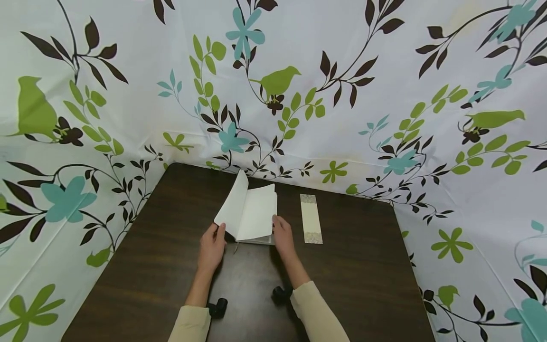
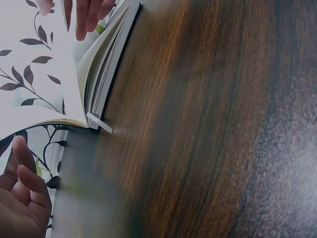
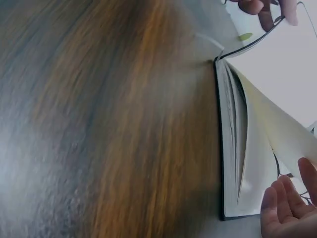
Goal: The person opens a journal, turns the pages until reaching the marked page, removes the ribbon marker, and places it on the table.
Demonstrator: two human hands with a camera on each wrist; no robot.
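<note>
An open notebook (image 1: 259,212) with blank white pages and a dark cover lies near the middle of the table. My left hand (image 1: 212,243) grips the raised left cover at its lower outer corner, thumb on the page side. At the right edge, my right hand (image 1: 284,236) pinches some lifted pages (image 3: 282,126) between thumb and fingers. Beneath them, the remaining pages and the back cover rest on the table. A thin ribbon (image 2: 100,122) sticks out from the bottom of the spine. To the right of the notebook lies a cream paper strip (image 1: 311,218) with patterned ends.
The dark wooden table (image 1: 363,275) meets a white cloth (image 1: 342,118) printed with leaves, birds and flowers at its back and sides. Small black devices (image 1: 218,308) are strapped at both wrists, below the beige sleeves (image 1: 191,325).
</note>
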